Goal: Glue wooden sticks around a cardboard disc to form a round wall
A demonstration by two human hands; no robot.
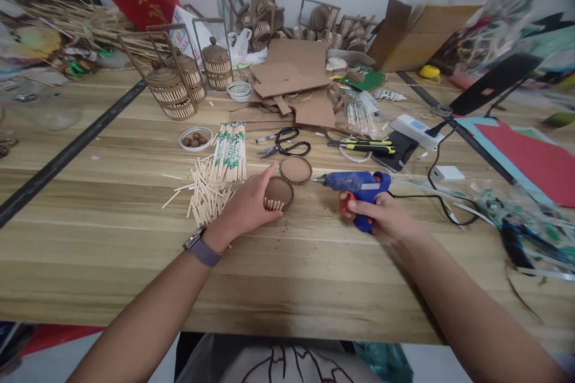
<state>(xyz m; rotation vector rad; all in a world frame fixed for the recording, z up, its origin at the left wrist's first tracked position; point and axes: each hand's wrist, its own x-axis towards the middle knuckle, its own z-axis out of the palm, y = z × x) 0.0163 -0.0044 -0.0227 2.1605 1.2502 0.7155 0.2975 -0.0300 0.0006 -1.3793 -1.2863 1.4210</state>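
Note:
My left hand (249, 200) curves around the left side of a round brown cardboard base (284, 188), thumb at its near edge and index finger at its far side. Several short wooden sticks stand in a row along that near edge. Just beyond lies a second round cardboard piece (295, 169) with a dark rim. My right hand (381, 212) is wrapped around a blue glue gun (354, 182), fingers at its red trigger; the nozzle points left, apart from both round pieces. Loose cut sticks (209, 194) are heaped beside my left hand, near paper-wrapped chopsticks (230, 152).
Black-handled scissors (287, 145), a yellow-black cutter (368, 145) and a white power strip (415, 130) lie farther back. A dish (196, 139) holds brown beads. Small lidded stick baskets (171, 93) stand back left. Cardboard sheets (291, 69) and an open box (415, 36) are behind.

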